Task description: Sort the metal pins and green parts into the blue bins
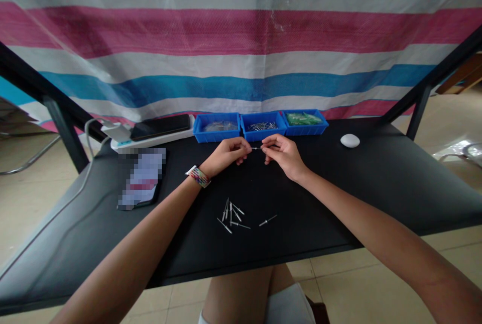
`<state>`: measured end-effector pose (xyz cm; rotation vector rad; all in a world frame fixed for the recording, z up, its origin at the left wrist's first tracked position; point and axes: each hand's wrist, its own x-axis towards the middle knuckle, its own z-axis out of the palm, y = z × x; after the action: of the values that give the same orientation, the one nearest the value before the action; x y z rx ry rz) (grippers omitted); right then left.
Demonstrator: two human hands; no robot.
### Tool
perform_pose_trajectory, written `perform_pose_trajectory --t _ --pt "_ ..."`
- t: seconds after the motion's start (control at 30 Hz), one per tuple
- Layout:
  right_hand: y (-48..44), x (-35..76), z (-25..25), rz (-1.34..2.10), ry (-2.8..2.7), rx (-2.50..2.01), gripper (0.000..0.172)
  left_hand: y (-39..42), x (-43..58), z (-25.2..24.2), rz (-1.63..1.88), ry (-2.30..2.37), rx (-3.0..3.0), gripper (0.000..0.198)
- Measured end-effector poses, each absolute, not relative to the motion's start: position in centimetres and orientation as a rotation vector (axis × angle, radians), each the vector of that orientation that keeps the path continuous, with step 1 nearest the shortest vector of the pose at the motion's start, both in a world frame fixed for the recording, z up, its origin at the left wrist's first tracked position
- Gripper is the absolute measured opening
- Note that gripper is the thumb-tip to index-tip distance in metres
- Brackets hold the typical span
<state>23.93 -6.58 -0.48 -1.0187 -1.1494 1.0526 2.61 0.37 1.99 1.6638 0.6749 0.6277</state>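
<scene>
A thin silver blind rivet (256, 148) spans the gap between my two hands, just in front of the middle blue bin (259, 136). My left hand (230, 151) pinches one end of it with thumb and forefinger. At the other end, the fingertips of my right hand (283, 155) are closed on it. Many similar metal pieces (263, 126) lie in the middle bin. Nearer to me, several loose blind rivets (231, 213) form a small heap on the black table (301, 213), and a single rivet (268, 220) lies to the right of them.
The left blue bin (216, 137) holds something in clear plastic; the right bin (308, 130) holds green packets (302, 118). A phone (145, 178) lies at the left, below a white power strip (158, 141) bearing a dark phone (161, 126). A white oval object (350, 140) sits at the right.
</scene>
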Motion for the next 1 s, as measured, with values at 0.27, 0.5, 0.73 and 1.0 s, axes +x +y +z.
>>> perform_pose_trajectory --t 0.27,0.5,0.73,1.0 --pt "-6.64 23.92 -0.51 1.020 -1.181 -1.043 0.028 0.79 2.50 1.45 0.619 0.667 1.709 0.028" --pt "-6.68 23.81 0.00 1.099 -1.122 -1.047 0.022 0.62 2.45 1.74 0.657 0.645 1.682 0.023" --pt "-6.88 23.73 0.31 1.095 -1.172 -1.021 0.024 0.63 2.43 1.71 0.657 0.619 1.681 0.023" --pt "-6.90 23.78 0.26 1.106 -1.203 -1.032 0.025 0.70 2.52 1.53 0.686 0.639 1.656 0.030"
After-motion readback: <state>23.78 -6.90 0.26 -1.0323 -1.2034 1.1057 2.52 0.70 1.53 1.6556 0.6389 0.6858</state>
